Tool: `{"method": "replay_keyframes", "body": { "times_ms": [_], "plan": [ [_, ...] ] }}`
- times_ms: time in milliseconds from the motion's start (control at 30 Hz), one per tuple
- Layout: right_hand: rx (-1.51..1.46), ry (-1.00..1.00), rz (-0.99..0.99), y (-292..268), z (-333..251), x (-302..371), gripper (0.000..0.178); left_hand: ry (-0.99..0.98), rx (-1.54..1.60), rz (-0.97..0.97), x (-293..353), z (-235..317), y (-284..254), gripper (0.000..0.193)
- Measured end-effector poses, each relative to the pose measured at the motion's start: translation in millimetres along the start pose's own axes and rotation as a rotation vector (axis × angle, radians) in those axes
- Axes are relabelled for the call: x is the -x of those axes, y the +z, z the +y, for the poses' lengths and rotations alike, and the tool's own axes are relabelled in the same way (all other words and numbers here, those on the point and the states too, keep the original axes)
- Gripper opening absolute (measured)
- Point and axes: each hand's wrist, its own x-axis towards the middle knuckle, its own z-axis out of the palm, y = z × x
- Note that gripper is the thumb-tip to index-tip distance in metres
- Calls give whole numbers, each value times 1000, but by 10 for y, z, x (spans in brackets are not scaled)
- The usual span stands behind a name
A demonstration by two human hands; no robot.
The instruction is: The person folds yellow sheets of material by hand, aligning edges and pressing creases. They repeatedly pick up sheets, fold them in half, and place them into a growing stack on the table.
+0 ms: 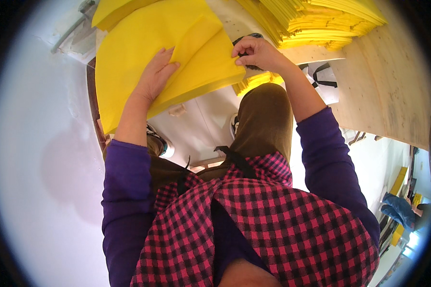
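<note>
At the far left a grey metal bar (69,31) runs slantwise along the white wall (38,143), which fills that whole side of the view. Next to it lies a large yellow sheet (124,62) of soft, foam-like material, folded so that one layer lies over another, spread on a white work surface (201,122) in front of the person. The sheet reaches from the far edge of the view down toward the near left, where its lower corner ends just above the purple sleeve (124,191).

The left hand (154,76) lies flat on the sheet with its fingers stretched out and slightly spread, palm pressing down on the upper layer; it grips nothing. To its right, the right hand (256,51) is at the right corner of the folded layer, its fingers curled and pinched closed on the sheet's edge. A dark object shows just behind that hand, but what it is cannot be told.

Below the hands, a knee in brown trousers (263,119) rises toward the work surface, and nearer still a pink and black checked apron (273,225) covers the person's lap.

Far right of the hands, a thick stack of yellow sheets (321,21) rests on a plywood board (388,81), well apart from the sheet being handled. A few more yellow sheets sit just under the right wrist. At the near right edge, another person in blue trousers (400,210) appears small and distant.
</note>
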Motion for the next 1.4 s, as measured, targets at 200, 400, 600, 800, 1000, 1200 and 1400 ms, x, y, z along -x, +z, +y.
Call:
{"method": "replay_keyframes", "body": {
  "times_ms": [200, 400, 600, 800, 1000, 1200, 1400],
  "plan": [
    [108, -104, 7, -77, -23, -87, 13, 8, -13, -16, -24, -17, -15, 48],
    [128, -62, -6, -143, -120, -156, 14, 80, -13, 2, -18, 29, 6, 44],
    [121, -91, -16, -153, -287, -188, 14, 137, -40, 17, -9, 76, 3, 43],
    [46, 21, -32, -139, -450, -228, 14, 157, -57, 3, -25, 41, -3, 43],
    [-44, 4, -10, -84, -442, -197, 13, 165, -86, 0, -36, 27, -3, 43],
    [-251, 18, 23, 9, -519, -100, 18, 150, -72, -7, -52, 14, 4, 42],
    [-305, 66, 45, 57, -641, -59, 27, 131, -75, 1, -48, -21, 5, 43]
  ]
}}
